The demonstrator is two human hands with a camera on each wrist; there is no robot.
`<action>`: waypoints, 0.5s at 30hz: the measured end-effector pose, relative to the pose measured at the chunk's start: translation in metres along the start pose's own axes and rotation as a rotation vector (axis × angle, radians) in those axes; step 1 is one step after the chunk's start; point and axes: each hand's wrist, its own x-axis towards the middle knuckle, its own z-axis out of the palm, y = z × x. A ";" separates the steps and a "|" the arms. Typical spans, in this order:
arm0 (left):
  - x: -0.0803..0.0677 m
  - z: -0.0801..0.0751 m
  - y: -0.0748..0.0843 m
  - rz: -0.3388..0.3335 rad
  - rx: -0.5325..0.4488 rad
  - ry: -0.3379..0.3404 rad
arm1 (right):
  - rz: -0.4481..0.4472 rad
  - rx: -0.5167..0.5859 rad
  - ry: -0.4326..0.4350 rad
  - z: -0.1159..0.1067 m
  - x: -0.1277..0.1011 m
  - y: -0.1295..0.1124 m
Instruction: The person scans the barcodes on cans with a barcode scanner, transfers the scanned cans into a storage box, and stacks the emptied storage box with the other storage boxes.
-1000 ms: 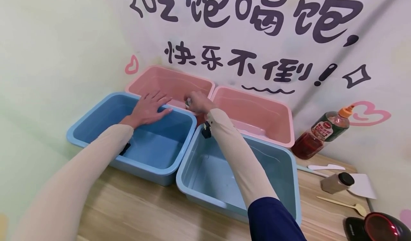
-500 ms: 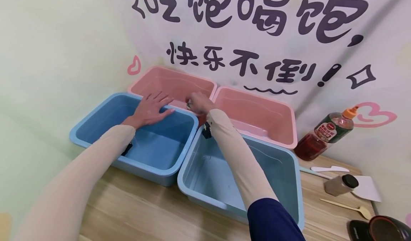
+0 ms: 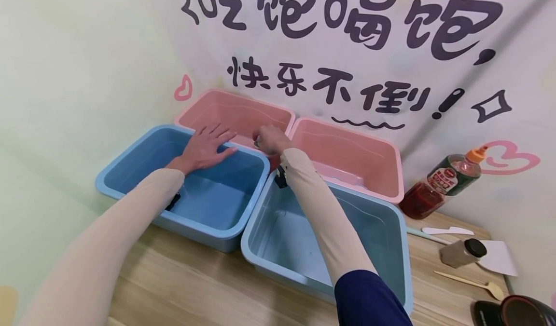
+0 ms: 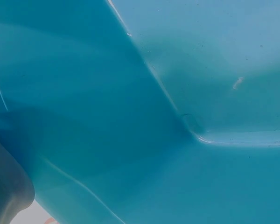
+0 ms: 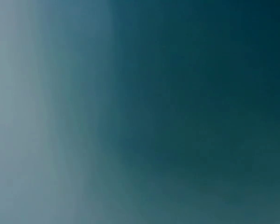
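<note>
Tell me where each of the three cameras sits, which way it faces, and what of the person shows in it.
Head: on the head, looking forward and down at four tubs on a wooden table; both sleeved arms show, left hand flat on the left blue tub, right hand pinching a small shiny thing.
Left wrist: at the left wrist, close on a blue tub's inner wall and corner; no hand clearly shows.
Right wrist: a blurred blue-grey surface, nothing of the person.
Shared: head and left wrist both show blue tub plastic.
</note>
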 end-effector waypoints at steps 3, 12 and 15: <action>0.000 -0.001 0.001 0.000 -0.006 -0.006 | -0.001 -0.009 -0.012 0.000 -0.001 0.000; -0.001 -0.003 0.001 0.000 -0.010 -0.007 | 0.007 -0.015 -0.019 0.001 -0.001 -0.002; -0.002 -0.004 0.000 -0.003 -0.015 -0.005 | 0.008 -0.008 -0.013 0.001 -0.001 -0.002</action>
